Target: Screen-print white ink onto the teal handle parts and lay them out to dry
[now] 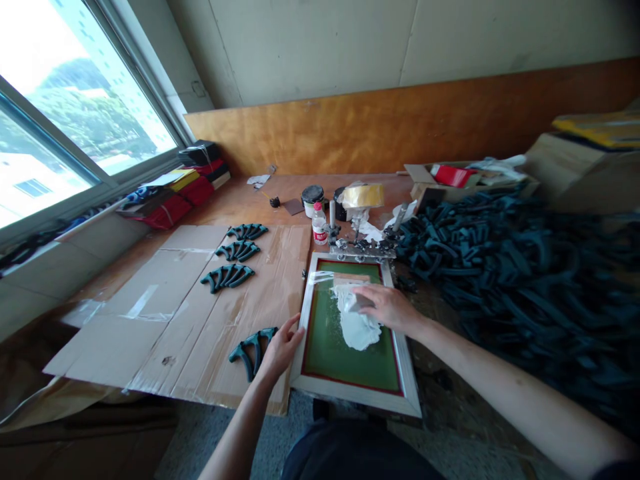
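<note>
A printing screen (413, 400) with a pale frame and green mesh lies in front of me. White ink (361, 333) is spread in a thick patch over its middle and upper part. My right hand (383, 307) is closed around a pale, ink-smeared squeegee (358, 302) on that patch. At the screen's left edge is my left hand (284, 343), its fingers loosely extended and the tips against the frame. Just left of that hand, partly behind it, dark green curved plastic handles (245, 357) lie on flattened cardboard (193, 347).
More handles (229, 277) lie in rows farther up the cardboard. A metal clamp (363, 252) stands behind the screen, near a red-capped bottle (319, 225), an ink tub (313, 198) and a tape roll (363, 196). A large heap of dark parts (510, 280) fills the right side.
</note>
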The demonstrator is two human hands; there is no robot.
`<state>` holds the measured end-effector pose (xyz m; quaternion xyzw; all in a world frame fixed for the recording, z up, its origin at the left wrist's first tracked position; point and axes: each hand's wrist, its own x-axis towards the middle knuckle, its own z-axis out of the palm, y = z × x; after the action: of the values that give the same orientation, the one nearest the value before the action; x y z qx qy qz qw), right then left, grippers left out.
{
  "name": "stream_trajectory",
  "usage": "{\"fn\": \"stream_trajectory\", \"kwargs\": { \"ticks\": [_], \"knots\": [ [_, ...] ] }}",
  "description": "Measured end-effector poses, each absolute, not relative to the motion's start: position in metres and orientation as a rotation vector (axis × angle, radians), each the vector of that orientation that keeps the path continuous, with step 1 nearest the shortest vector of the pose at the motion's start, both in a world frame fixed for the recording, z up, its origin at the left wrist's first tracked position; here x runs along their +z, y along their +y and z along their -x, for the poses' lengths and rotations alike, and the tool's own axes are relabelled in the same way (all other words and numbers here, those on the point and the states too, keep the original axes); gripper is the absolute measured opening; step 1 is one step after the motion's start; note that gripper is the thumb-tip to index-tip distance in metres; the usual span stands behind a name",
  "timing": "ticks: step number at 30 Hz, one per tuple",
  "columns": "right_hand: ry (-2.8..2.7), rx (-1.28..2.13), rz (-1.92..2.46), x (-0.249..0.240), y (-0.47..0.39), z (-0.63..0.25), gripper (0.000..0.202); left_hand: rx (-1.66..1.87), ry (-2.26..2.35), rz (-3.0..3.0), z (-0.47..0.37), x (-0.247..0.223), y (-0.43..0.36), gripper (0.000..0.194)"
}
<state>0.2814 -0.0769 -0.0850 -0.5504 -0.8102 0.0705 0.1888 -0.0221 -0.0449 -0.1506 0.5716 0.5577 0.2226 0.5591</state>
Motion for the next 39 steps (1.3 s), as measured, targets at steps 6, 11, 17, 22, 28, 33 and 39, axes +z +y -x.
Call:
{"fn": "stream_trajectory", "kwargs": {
  "ticks": [6,11,17,22,28,33,39],
  "knots": [
    [-1.98,-0.084,1.88,-0.04,-0.038,-0.314,0.059,0.624,1.18,-1.18,0.018,-0.081,-0.039,0.066],
    [-1.589,-0.098,1.937,-0.073,-0.067,-0.363,0.031,0.988,1.029,-1.151,-0.011,-0.017,-0.01,0.059],
    [-1.924,0.198,1.966,-0.155,-0.111,-0.312,0.02,1.227,0.849,-1.181,-0.05,0.025,0.028,0.055],
    [-1.826,0.147,2.103,-0.152,-0.117,-0.265,0.012,0.98,1.004,-0.929,-0.06,-0.037,-0.028,0.061],
    [-2.13,0.143,1.741,-0.121,-0.135,-0.209,0.009,0.516,1.051,-0.614,-0.056,-0.128,-0.107,0.049],
    [-2.269,-0.077,1.995,-0.109,-0.129,-0.309,0.025,0.729,1.493,-0.598,0.041,-0.162,-0.081,0.036],
    [-1.969,-0.238,2.524,-0.122,-0.131,-0.458,0.031,0.546,2.068,-0.69,0.16,-0.209,-0.061,0.021]
  ]
}}
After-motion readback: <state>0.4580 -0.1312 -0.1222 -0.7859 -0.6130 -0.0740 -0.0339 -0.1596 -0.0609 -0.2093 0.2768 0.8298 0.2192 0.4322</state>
